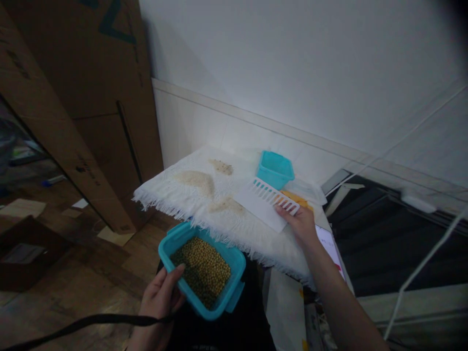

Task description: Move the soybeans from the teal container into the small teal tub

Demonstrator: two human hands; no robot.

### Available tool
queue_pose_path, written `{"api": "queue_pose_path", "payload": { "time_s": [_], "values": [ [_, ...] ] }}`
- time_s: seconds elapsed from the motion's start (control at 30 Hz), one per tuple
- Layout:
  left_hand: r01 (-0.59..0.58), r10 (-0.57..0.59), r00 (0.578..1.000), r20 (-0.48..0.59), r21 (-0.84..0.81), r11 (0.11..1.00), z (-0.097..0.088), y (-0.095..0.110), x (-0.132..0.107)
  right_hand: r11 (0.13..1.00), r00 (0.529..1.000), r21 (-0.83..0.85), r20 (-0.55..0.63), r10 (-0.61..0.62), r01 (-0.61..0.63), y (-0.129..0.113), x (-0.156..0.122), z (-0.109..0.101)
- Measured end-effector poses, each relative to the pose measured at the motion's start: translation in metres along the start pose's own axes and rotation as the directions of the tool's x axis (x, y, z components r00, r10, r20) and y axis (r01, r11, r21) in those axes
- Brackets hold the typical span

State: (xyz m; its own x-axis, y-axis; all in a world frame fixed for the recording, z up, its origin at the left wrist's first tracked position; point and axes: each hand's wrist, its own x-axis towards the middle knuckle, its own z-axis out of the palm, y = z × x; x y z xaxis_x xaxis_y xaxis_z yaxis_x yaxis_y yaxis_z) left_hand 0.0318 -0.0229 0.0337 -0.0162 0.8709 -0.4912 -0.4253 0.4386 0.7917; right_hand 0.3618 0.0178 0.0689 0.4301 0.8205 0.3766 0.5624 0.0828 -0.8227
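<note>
My left hand grips the near left rim of a turquoise plastic container, thumb over the edge. Yellow soybeans and smaller dark green beans lie mixed inside it. The container is tilted and held below the table's front edge. In my right hand is a flat white scraper with a row of slots along one end; its plain end rests on or just above the white fringed cloth. Left of the scraper, pale grain is spread in several patches, one with dark specks.
A second turquoise container stands at the back of the table by the wall. Beside it are a clear lid and something orange. A phone lies at the right edge. Tall cardboard boxes rise on the left.
</note>
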Motion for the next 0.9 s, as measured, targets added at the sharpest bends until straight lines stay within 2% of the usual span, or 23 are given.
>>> {"api": "queue_pose_path", "payload": {
  "time_s": [0.1, 0.27, 0.4, 0.6, 0.7, 0.9],
  "values": [
    [-0.008, 0.008, 1.000, 0.010, -0.010, 1.000, 0.001, 0.002, -0.002, 0.998, 0.998, -0.044, -0.050, -0.040, 0.038, 0.000, 0.004, -0.006],
    [0.045, -0.042, 0.998, 0.052, -0.041, 0.998, -0.003, 0.000, 0.001, 0.989, 0.997, -0.134, -0.031, -0.073, 0.069, 0.003, 0.006, -0.011],
    [0.073, -0.067, 0.994, 0.087, -0.057, 0.996, -0.007, -0.002, 0.003, 0.988, 0.999, -0.146, 0.001, -0.051, 0.051, 0.005, -0.001, -0.015],
    [0.040, -0.037, 0.997, 0.066, -0.049, 0.998, -0.009, -0.007, 0.006, 0.992, 0.999, -0.126, 0.028, -0.024, 0.028, 0.005, -0.012, -0.020],
    [0.052, -0.046, 0.995, 0.090, -0.064, 0.997, -0.010, -0.009, 0.008, 0.992, 0.998, -0.122, 0.056, 0.001, 0.006, 0.005, -0.015, -0.022],
    [0.061, -0.057, 0.995, 0.087, -0.050, 0.997, -0.010, -0.008, 0.007, 0.995, 0.999, -0.098, 0.033, 0.005, -0.002, 0.006, -0.016, -0.024]
  ]
}}
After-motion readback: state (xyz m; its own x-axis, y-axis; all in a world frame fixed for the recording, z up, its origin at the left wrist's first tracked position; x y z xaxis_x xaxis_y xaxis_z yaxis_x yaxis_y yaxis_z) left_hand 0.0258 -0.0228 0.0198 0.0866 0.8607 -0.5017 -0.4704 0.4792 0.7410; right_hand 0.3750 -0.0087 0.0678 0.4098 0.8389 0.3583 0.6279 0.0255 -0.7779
